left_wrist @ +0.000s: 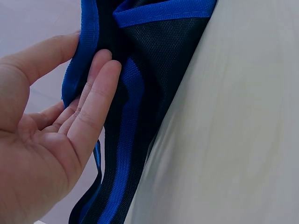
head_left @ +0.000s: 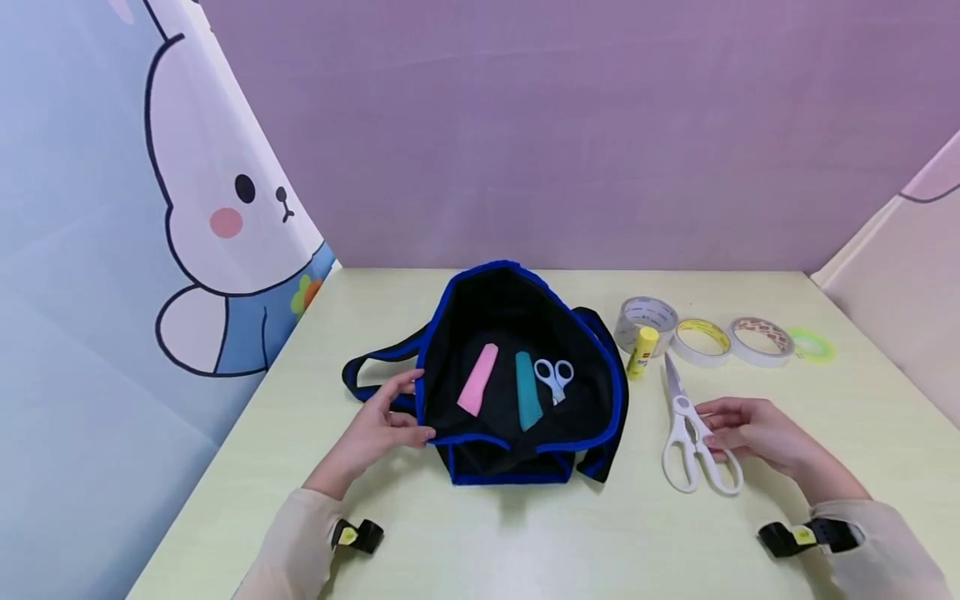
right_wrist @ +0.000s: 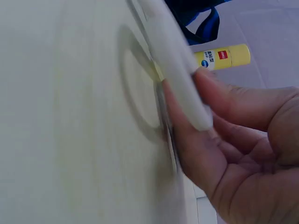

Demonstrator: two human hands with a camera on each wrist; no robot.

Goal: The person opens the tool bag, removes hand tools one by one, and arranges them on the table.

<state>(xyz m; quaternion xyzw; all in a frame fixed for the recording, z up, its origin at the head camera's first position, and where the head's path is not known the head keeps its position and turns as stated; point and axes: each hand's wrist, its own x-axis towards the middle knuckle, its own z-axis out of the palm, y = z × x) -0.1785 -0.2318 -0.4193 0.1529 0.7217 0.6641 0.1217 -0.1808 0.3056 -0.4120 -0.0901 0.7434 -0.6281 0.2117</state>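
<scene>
A black bag with blue edging [head_left: 517, 265] stands with its mouth facing me in the head view. My left hand [head_left: 386, 414] holds the left side of its rim, the blue edge [left_wrist: 74, 77] passing between thumb and fingers in the left wrist view. Inside lie a pink tapered piece [head_left: 477, 381], a teal tapered piece [head_left: 528, 392] and small scissors with pale handles [head_left: 553, 375]. To the right of the bag, my right hand [head_left: 757, 429] pinches one handle of large white scissors [head_left: 684, 407], blades pointing away. In the right wrist view, the white handle [right_wrist: 175, 60] is between thumb and fingers.
Behind the large scissors stand a yellow glue stick [head_left: 642, 353], a grey tape roll [head_left: 647, 315], two more tape rolls with yellow [head_left: 702, 356] and brown-printed [head_left: 761, 354] cores, and a yellow-green ring [head_left: 812, 344]. The bag's straps [head_left: 375, 358] spread at its sides. A purple backdrop [head_left: 570, 150] borders the table.
</scene>
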